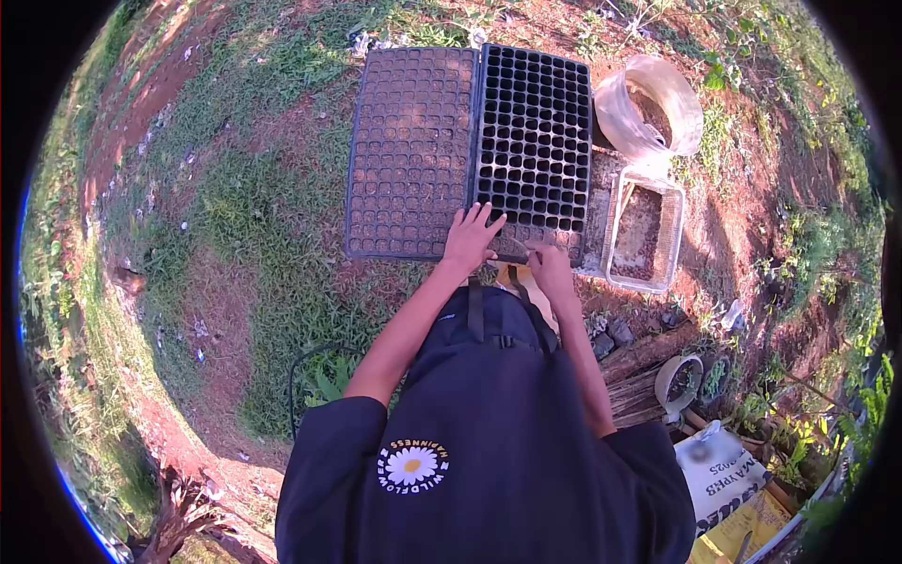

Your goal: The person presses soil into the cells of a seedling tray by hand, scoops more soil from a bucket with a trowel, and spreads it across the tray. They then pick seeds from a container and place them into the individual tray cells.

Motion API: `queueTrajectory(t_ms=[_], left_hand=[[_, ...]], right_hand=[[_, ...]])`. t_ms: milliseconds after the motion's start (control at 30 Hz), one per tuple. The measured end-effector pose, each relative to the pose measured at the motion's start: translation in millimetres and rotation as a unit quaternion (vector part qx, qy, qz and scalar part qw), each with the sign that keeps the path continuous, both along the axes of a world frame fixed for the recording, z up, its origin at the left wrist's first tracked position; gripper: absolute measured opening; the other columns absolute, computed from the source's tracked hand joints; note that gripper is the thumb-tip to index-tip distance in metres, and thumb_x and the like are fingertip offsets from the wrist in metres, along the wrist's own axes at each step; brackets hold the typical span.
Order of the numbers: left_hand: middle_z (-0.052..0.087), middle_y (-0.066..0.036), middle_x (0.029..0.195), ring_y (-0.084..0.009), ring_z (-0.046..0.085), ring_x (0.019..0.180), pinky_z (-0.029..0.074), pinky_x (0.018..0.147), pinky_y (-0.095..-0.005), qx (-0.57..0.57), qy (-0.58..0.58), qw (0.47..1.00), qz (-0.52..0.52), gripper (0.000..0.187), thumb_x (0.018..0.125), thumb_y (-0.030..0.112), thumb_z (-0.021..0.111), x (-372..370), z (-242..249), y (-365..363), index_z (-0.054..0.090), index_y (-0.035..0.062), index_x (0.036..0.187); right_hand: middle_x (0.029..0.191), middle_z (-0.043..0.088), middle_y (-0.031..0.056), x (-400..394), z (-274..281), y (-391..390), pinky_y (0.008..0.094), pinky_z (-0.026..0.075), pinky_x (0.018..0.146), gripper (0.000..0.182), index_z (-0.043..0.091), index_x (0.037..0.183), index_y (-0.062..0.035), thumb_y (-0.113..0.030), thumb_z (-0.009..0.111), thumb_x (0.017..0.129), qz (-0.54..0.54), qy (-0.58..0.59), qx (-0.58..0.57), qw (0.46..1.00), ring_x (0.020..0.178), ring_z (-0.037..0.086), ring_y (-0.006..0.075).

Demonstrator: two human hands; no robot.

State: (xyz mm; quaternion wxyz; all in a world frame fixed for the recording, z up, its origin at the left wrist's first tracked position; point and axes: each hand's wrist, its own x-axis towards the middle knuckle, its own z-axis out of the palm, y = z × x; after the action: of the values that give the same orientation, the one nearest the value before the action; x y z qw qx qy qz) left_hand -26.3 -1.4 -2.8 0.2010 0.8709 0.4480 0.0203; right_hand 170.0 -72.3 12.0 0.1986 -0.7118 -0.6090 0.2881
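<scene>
Two black seedling trays lie side by side. The left tray [411,150] has its cells filled with brown soil. Most cells of the right tray [533,132] are empty, while its rows nearest me hold soil. My left hand [469,240] rests with fingers spread over the near inner corner of the right tray, where the two trays meet. At the near edge of the right tray is my right hand [548,263], its fingers bent together near the rim; what they hold, if anything, is too small to make out.
Right of the trays stand a round translucent container [648,108] and a rectangular clear basin [645,230] with some dark material inside. Logs [648,352], a small bucket [678,383] and printed sacks [722,475] lie at the lower right. Grass [244,197] borders the left side.
</scene>
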Motion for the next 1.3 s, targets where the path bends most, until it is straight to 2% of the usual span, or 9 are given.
queueTrajectory(t_ms=[100, 333, 433, 500, 600, 833, 1133, 1200, 1300], left_hand=[[0.041, -0.014, 0.151, -0.0327, 0.036, 0.142, 0.031, 0.113, -0.0501, -0.012, 0.011, 1.0, 0.003, 0.087, 0.069, 0.03, 0.087, 1, 1, -1, 0.047, 0.0226, 0.146], [0.041, -0.016, 0.15, -0.0344, 0.037, 0.141, 0.031, 0.112, -0.0495, -0.003, 0.015, 1.0, 0.009, 0.089, 0.067, 0.029, 0.087, 3, -1, -2, 0.046, 0.023, 0.146], [0.041, -0.016, 0.151, -0.0345, 0.037, 0.141, 0.032, 0.112, -0.0495, -0.001, 0.017, 1.0, 0.01, 0.088, 0.068, 0.028, 0.087, 4, -2, -4, 0.047, 0.0229, 0.146], [0.041, -0.016, 0.151, -0.0344, 0.037, 0.141, 0.032, 0.112, -0.0496, -0.005, 0.004, 1.0, 0.017, 0.087, 0.068, 0.027, 0.087, 4, -2, -3, 0.047, 0.0229, 0.146], [0.037, -0.015, 0.154, -0.0323, 0.035, 0.144, 0.031, 0.114, -0.0522, -0.027, 0.007, 0.999, 0.021, 0.087, 0.069, 0.025, 0.086, 4, -1, -3, 0.046, 0.0227, 0.146], [0.037, -0.014, 0.153, -0.0322, 0.035, 0.143, 0.032, 0.113, -0.0531, -0.021, 0.008, 1.0, 0.02, 0.087, 0.069, 0.026, 0.086, 4, 0, -3, 0.046, 0.0224, 0.146], [0.038, -0.014, 0.153, -0.0319, 0.036, 0.143, 0.032, 0.113, -0.0531, -0.02, 0.008, 1.0, 0.019, 0.086, 0.07, 0.027, 0.086, 3, 0, -3, 0.047, 0.0226, 0.146], [0.039, -0.015, 0.152, -0.0336, 0.036, 0.142, 0.031, 0.112, -0.0505, -0.008, 0.009, 1.0, 0.014, 0.089, 0.068, 0.028, 0.087, 3, -2, -3, 0.045, 0.0249, 0.147], [0.039, -0.015, 0.152, -0.0334, 0.036, 0.142, 0.031, 0.112, -0.0508, -0.011, 0.006, 1.0, 0.018, 0.089, 0.068, 0.028, 0.087, 3, -4, -3, 0.045, 0.0249, 0.147]], right_hand=[[0.085, 0.068, 0.026, -4, 12, 3, 0.045, 0.055, 0.073, 0.022, 0.073, 0.104, -0.0023, -0.007, 0.063, 0.085, -0.028, 0.063, -0.012, 0.998, 0.078, 0.068, 0.0411], [0.084, 0.067, 0.0279, -12, 14, 11, 0.0444, 0.055, 0.073, 0.021, 0.073, 0.099, 0.0022, -0.003, 0.062, 0.083, -0.009, 0.06, -0.006, 0.998, 0.077, 0.068, 0.0415], [0.076, 0.068, 0.026, -12, 3, 14, 0.0436, 0.054, 0.069, 0.022, 0.074, 0.102, 0.001, -0.005, 0.063, 0.084, 0.016, 0.034, 0.013, 0.999, 0.066, 0.068, 0.0375], [0.087, 0.068, 0.0278, -18, 0, 16, 0.0464, 0.054, 0.078, 0.021, 0.075, 0.098, 0.0012, -0.002, 0.061, 0.082, 0.002, 0.039, 0.017, 0.999, 0.08, 0.068, 0.043], [0.088, 0.068, 0.0277, -21, 4, 17, 0.0466, 0.054, 0.08, 0.021, 0.075, 0.098, 0.0003, -0.002, 0.061, 0.082, -0.01, 0.031, 0.004, 0.999, 0.081, 0.067, 0.0432], [0.086, 0.068, 0.0271, -22, 6, 16, 0.046, 0.054, 0.075, 0.022, 0.074, 0.099, 0.0009, -0.003, 0.061, 0.081, -0.026, 0.059, 0.021, 0.998, 0.076, 0.067, 0.0432], [0.083, 0.068, 0.0267, -27, 7, 16, 0.0469, 0.053, 0.076, 0.021, 0.074, 0.098, 0.0016, -0.002, 0.062, 0.08, 0.002, 0.014, 0.026, 1.0, 0.078, 0.067, 0.0432], [0.08, 0.064, 0.0306, -29, 12, 14, 0.0526, 0.052, 0.075, 0.015, 0.07, 0.088, 0.0051, -0.002, 0.058, 0.082, -0.009, 0.05, 0.03, 0.998, 0.08, 0.065, 0.0473], [0.08, 0.064, 0.031, -31, 9, 17, 0.0532, 0.051, 0.075, 0.014, 0.069, 0.086, 0.0053, -0.002, 0.058, 0.082, -0.01, 0.035, 0.039, 0.999, 0.08, 0.064, 0.0478]])
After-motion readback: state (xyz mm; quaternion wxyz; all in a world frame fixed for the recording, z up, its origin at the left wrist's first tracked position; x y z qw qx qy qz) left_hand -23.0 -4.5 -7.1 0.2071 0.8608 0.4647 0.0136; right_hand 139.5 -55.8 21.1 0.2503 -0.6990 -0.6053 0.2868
